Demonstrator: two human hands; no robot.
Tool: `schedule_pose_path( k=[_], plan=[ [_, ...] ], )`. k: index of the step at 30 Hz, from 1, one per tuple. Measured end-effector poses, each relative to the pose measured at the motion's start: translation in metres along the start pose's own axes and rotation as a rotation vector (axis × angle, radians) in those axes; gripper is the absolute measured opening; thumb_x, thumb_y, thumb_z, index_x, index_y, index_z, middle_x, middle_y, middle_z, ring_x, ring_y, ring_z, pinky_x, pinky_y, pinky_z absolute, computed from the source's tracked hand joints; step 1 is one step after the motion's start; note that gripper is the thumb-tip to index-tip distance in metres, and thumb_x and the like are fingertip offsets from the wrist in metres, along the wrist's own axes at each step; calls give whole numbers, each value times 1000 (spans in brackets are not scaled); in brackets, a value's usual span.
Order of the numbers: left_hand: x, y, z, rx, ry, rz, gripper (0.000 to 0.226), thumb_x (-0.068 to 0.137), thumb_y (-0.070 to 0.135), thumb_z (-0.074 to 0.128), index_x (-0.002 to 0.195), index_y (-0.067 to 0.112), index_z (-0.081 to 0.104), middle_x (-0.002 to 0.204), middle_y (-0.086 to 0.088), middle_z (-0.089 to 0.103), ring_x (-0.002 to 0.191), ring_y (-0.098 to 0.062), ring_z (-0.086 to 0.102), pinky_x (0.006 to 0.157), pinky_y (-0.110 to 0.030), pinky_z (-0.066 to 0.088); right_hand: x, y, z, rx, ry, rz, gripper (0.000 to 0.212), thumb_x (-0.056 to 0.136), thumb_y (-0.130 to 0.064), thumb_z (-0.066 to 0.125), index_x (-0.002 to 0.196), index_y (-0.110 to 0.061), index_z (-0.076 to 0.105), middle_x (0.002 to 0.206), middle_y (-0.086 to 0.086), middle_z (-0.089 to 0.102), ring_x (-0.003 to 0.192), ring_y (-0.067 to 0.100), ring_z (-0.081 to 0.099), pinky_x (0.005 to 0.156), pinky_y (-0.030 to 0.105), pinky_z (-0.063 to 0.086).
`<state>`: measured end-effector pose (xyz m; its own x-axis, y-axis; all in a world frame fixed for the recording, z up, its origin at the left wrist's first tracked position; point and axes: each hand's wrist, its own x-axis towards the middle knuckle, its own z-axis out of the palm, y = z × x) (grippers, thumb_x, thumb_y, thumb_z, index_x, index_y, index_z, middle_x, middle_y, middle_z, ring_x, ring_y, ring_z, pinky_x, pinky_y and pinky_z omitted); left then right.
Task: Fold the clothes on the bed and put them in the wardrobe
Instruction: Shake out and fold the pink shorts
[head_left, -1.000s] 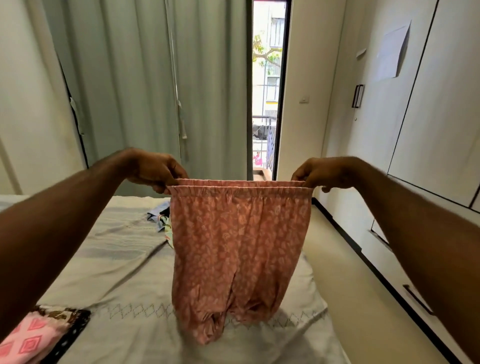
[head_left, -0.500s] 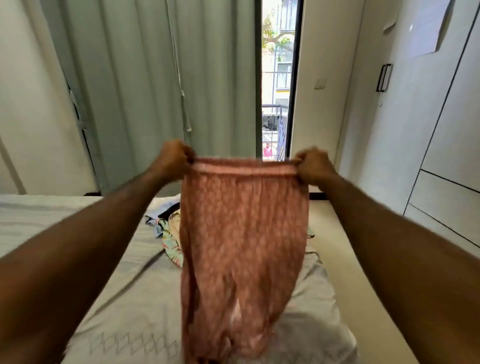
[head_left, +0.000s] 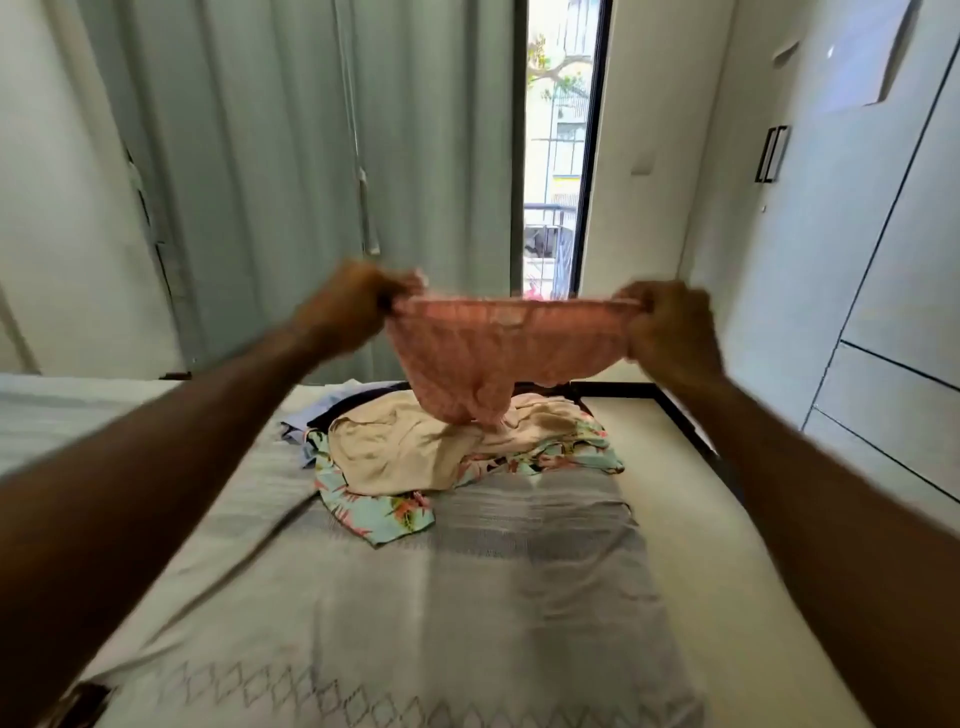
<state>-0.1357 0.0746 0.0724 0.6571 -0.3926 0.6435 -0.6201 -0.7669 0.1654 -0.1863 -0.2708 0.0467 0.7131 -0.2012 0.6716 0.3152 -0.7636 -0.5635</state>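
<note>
Gripping pink shorts (head_left: 511, 353): left hand (head_left: 348, 306), right hand (head_left: 667, 325), above bed (head_left: 467, 597).

Pink patterned garment (head_left: 511, 353): held in the air by its waistband, stretched level, lower part bunched and blurred, hanging above the clothes pile. Clothes pile (head_left: 447, 447): unfolded, at the far end of the bed (head_left: 519, 597); cream garment on top, floral turquoise garment beneath, blue and dark pieces behind. Wardrobe (head_left: 898, 291): white, doors closed, beside the bed
</note>
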Motion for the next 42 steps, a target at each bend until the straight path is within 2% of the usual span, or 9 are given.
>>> schedule_pose_path(
  k=[3,8,13,16,20,26,31,39,42],
  plan=[
    [-102,6,74,-81,-310,-151,66,72,-21,49,129,8,67,131,-15,65,124,-30,61,108,-43,47,-106,53,24,-100,-248,146,41,77,-32,48,107,-31,76,97,1,76,88,25,71,83,40,58],
    [-246,20,155,-170,-693,-258,79,69,-26,42,135,11,63,149,-10,49,137,-26,49,103,-14,37,-261,118,43,-332,-700,258,54,81,-23,50,127,-48,63,133,-12,64,117,19,63,97,37,51],
    [-341,48,184,21,-807,-143,62,95,10,54,146,44,47,159,17,32,130,-19,55,94,-31,47,-350,150,44,-411,-917,174,53,91,-26,45,138,-48,55,151,-16,48,133,16,52,108,32,39],
    [-374,57,190,32,-664,-118,66,83,3,61,136,42,60,151,12,46,109,-24,69,70,-33,58,-376,154,39,-509,-842,30,54,86,-25,52,136,-43,59,146,-12,55,114,29,61,93,43,50],
    [-390,59,190,151,-653,-34,65,56,7,82,114,36,76,123,4,72,66,-21,73,35,-23,45,-404,152,30,-597,-668,-83,42,92,-44,46,126,-34,68,129,-7,69,94,31,70,66,43,54],
    [-388,68,181,34,-612,-136,61,79,-4,69,128,32,69,149,0,50,101,-32,70,62,-37,57,-413,153,30,-412,-573,-66,44,82,-5,68,124,-18,69,124,5,71,95,36,68,74,46,55],
    [-396,88,168,78,-779,-172,53,97,10,56,140,39,56,162,15,22,130,-21,54,77,-30,48,-421,144,13,-121,-619,-127,32,79,-10,63,107,-18,76,118,0,70,95,27,67,78,37,56],
    [-425,97,157,63,-855,-184,57,101,17,48,151,43,38,164,18,14,131,-20,50,73,-31,43,-431,138,2,-70,-712,6,29,76,-7,70,96,-26,81,114,-10,62,87,14,66,67,34,58],
    [-424,100,150,71,-897,-180,57,97,58,30,153,45,32,165,18,14,135,-19,45,87,-34,47,-430,139,-1,11,-741,35,24,76,-24,70,97,-25,81,113,-11,59,91,12,65,74,34,59]
  ],
)
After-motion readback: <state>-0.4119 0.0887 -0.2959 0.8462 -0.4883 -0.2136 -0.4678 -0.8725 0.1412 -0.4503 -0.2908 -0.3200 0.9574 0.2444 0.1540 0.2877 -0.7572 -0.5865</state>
